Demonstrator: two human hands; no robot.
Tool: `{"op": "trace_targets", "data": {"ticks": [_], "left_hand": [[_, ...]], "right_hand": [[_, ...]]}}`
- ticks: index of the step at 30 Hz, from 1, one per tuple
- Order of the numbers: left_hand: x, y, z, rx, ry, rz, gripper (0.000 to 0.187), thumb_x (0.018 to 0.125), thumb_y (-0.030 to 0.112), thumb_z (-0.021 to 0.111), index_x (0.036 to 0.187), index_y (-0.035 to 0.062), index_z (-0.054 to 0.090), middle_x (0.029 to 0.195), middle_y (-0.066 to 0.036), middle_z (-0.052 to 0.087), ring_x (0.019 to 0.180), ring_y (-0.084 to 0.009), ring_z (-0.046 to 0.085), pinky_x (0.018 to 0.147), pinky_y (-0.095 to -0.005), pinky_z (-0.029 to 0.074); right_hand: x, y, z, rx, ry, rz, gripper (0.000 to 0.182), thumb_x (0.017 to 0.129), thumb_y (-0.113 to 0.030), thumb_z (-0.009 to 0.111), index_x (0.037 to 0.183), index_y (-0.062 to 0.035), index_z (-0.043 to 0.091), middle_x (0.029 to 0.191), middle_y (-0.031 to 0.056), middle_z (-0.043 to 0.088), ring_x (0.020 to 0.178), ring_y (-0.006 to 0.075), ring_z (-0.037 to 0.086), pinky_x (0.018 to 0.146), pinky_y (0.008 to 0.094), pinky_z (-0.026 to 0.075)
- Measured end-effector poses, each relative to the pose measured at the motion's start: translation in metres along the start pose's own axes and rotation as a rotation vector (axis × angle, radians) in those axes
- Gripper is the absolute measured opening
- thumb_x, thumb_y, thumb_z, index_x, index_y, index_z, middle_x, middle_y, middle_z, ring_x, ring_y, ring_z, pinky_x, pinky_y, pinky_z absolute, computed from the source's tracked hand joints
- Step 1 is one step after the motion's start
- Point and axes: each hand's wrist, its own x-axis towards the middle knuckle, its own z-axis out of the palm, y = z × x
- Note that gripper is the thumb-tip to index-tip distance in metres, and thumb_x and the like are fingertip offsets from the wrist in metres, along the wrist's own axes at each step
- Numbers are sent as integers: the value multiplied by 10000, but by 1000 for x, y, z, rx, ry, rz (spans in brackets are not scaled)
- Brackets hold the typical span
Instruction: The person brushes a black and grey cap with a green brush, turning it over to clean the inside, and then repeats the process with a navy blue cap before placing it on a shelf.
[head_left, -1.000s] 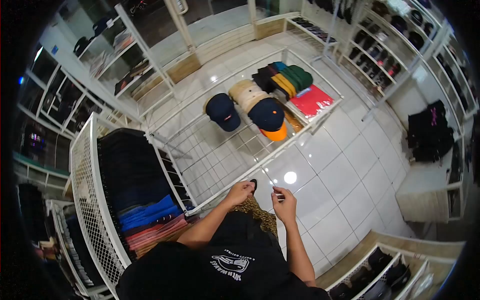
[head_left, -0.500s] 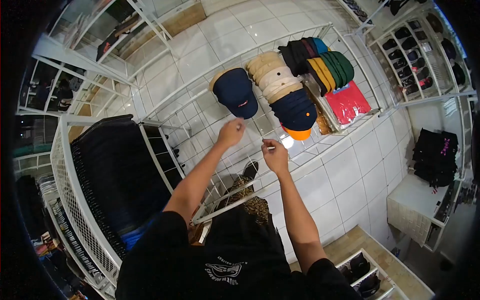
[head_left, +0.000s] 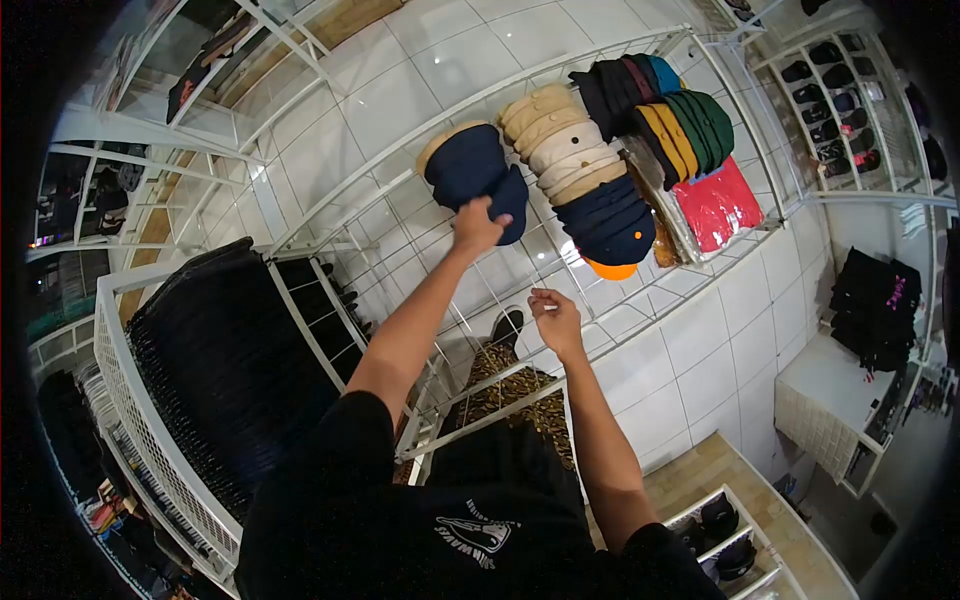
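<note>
My left hand is at the front of a navy cap, closed on its lower edge. Navy fabric shows on both sides of the fingers, and part of the cap is hidden behind them. A tan cap peeks out behind it. Lower and to the right, my right hand hovers over the wire rack with its fingers curled together; a small pale spot shows at the fingertips, too small to name. Beside the left hand's cap runs a row of beige caps and navy caps, ending at an orange brim.
The white wire rack also bears yellow caps, green caps, dark caps and a red packaged garment. Dark clothes hang at left. A white cabinet with folded black clothes stands at right.
My left hand has moved forward onto the navy cap, whose front now looks shifted and bunched. My right hand stays curled in nearly the same place. The view has shifted slightly.
</note>
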Motion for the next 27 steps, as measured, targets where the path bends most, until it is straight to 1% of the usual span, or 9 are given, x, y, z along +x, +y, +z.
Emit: {"op": "trace_targets", "data": {"ticks": [1,3,4,7,9,14,17,22,27], "left_hand": [[-9,9,5,-182,-168,-33,574,787,288,830,1217,-23,609,1166,-248,661,1063,-416,624,942,-456,482],[-57,39,18,-451,-58,-26,483,856,287,790,1175,-40,631,1117,-195,702,1024,-355,666,897,-415,510],[-83,64,17,-793,-104,-161,447,898,288,758,1188,-28,633,1141,-164,702,1058,-310,663,917,-383,503],[-157,112,14,-1441,-348,-396,387,988,248,679,1274,-4,611,1214,-81,678,1113,-184,634,972,-312,481],[-198,148,0,-1634,-500,-461,420,991,185,670,1350,-3,559,1284,-85,644,1148,-162,611,1007,-308,468],[-242,170,-21,-1280,-957,-170,447,996,156,653,1404,53,501,1306,-66,615,1170,-190,610,967,-376,526],[-225,148,2,-1155,-992,-286,631,1042,552,454,1445,68,482,1309,-101,620,1196,-204,586,1056,-392,431],[-280,269,14,-1007,-1133,71,624,1079,506,380,1520,66,418,1408,-140,547,1281,-206,518,1107,-364,363],[-408,373,59,-839,-1489,231,463,1045,294,571,1404,3,535,1287,-76,643,1136,-126,606,1006,-269,461]], "right_hand": [[-2,2,-3,-2,7,-2,278,932,-244,685,1113,-35,720,972,96,739,788,189,702,730,320,551],[-14,7,-9,462,-31,329,519,971,-395,626,1350,-42,596,1208,142,655,1043,248,650,834,391,541],[-17,5,-17,582,-14,440,700,976,-584,550,1458,-80,477,1352,141,555,1201,318,565,946,470,503],[-35,4,-50,1032,139,617,765,960,-661,520,1455,-80,479,1406,146,530,1275,320,530,1030,510,467],[-62,-11,-75,1313,112,249,735,989,-626,496,1445,-50,479,1432,161,549,1294,288,556,1099,473,452],[-136,-18,-146,1306,336,56,653,1030,-501,520,1401,35,493,1354,172,610,1180,277,640,1013,396,528],[-191,-5,-190,1304,406,-26,630,1032,-477,531,1385,44,503,1327,177,625,1171,267,647,1001,394,540],[-310,19,-244,1356,515,-118,584,1041,-440,538,1350,56,533,1275,180,650,1094,240,680,914,345,579],[-458,96,-279,1210,782,-226,501,1027,-394,576,1313,17,563,1220,146,668,1035,206,679,898,334,566]]}}
